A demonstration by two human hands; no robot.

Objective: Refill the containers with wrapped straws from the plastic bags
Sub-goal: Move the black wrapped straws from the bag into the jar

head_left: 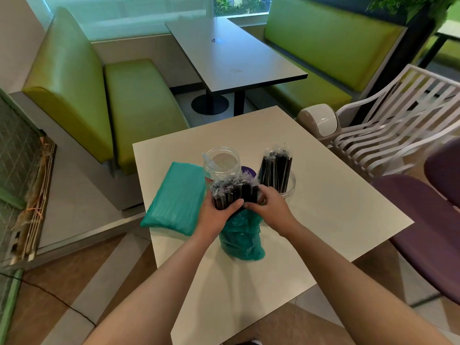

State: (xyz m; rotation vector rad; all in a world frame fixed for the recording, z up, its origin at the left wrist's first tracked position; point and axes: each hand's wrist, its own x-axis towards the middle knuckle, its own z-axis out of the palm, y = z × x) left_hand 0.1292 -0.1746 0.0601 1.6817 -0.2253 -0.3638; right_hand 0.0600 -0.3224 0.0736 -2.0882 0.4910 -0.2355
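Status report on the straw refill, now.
Left hand and right hand both grip a straw bundle above the open teal bag. Empty jar behind. Second container already filled. Nothing blocking.

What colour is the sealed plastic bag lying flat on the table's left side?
Teal green; the sealed bag shows plainly in the head view, the only view.

— How are the arms placed?
— Both bare forearms reach forward, converging toward the middle.
— And the hands?
— The left hand curls its grip around a bundle of straws, thumb across the front; the right hand pinches the same bundle from the other side.
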